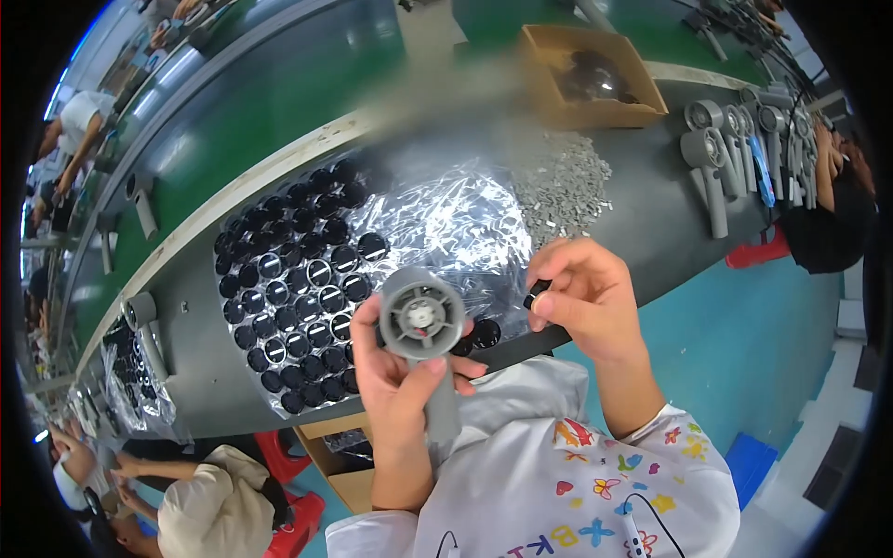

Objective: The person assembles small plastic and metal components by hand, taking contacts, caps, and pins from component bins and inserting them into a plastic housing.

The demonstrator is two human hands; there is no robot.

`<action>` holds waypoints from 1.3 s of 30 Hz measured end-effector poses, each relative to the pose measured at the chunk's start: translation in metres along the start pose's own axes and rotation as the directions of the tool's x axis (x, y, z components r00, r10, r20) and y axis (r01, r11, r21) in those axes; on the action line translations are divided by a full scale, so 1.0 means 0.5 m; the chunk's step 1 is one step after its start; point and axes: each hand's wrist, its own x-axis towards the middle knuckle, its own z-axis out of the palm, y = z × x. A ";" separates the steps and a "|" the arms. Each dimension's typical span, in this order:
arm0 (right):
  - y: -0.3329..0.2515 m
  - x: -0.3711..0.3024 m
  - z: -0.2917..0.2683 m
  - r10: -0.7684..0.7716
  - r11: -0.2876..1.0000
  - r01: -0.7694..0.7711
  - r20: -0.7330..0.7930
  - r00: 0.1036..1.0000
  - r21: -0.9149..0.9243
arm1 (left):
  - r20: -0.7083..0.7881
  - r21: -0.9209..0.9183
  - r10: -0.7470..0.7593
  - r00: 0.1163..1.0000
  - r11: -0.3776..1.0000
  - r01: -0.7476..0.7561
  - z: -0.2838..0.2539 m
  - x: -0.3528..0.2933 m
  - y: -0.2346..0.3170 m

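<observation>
**Grey plastic fan (421,321) in the left hand (391,389), small black piece (536,295) in the right hand (593,302)**

The green belt (237,139) runs along the far side, with the dark bench (197,349) before it. On the bench, clear film (456,219) lies crinkled and shiny, black caps (319,272) spread in rows over its left part. A carton (600,116) sits beyond the film, to the right; a pile of grey bits (563,191) lies nearer, just beside the film.

The fan is raised at the bench's near edge, its round, spoked face toward the view and its handle (443,409) pointing down toward the person's body. The left hand wraps the top of the handle, just below the head, thumb across the front. The fan looks light and stiff, perhaps a little slippery; the handle seems the best hold, while the thin spokes and the middle are better left unpressed.

The piece is held up to the right of the fan, apart from it. The right hand pinches it narrowly between thumb and fingertips. It looks very light, hard and easy to drop, so a fingertip hold on its sides suits it; its exact shape is too small to tell.
</observation>
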 end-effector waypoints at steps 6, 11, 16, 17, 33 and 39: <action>-0.022 0.008 0.053 -0.042 0.996 0.038 -0.054 0.998 -0.078 | -0.026 0.117 -0.034 0.999 0.992 0.037 0.039 0.001 -0.004; -0.016 0.027 0.059 -0.359 0.725 0.364 0.130 0.924 -0.585 | -0.005 0.168 0.043 0.999 0.985 -0.042 0.048 0.002 -0.026; -0.017 0.018 0.088 -0.306 0.724 0.281 0.072 0.949 -0.629 | -0.016 0.203 0.120 0.993 0.972 -0.115 0.054 0.000 -0.036; -0.019 0.017 0.090 -0.277 0.765 0.234 0.021 0.961 -0.600 | -0.016 0.202 0.121 0.992 0.973 -0.116 0.056 0.001 -0.038; 0.008 0.021 0.086 -0.331 0.724 0.276 0.033 0.943 -0.632 | 0.019 0.462 0.359 0.933 0.825 -0.327 0.049 0.007 -0.057; 0.009 0.012 0.097 -0.295 0.795 0.177 -0.115 0.949 -0.580 | 0.007 0.412 0.348 0.937 0.853 -0.320 0.050 0.004 -0.055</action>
